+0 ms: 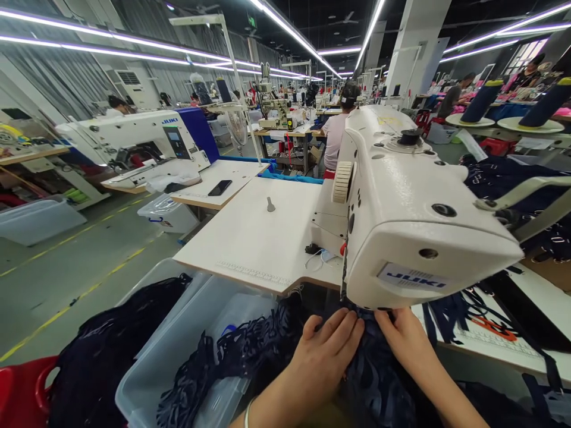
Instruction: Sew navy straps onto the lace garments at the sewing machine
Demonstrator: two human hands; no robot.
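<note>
A white JUKI sewing machine [401, 249] stands right in front of me, and its head hides the needle area. Dark navy fabric [377, 374] with straps and a wavy pattern hangs below that head. My left hand [328, 348] lies on the fabric at the left, fingers close together and pressing on it, thumb raised. On the other side my right hand [405, 336] pinches the fabric's edge, its fingertips partly hidden under the head. A band shows on my left wrist. More navy strap pieces [250, 351] run leftward into a clear plastic bin [147, 377].
The white table [254, 232] carries a small metal peg [270, 205]. A phone [220, 188] lies on the board behind. Orange-handled scissors [495, 327] and navy straps are at the right. A red chair or tub [22, 389] stands lower left. A person [336, 134] sits ahead.
</note>
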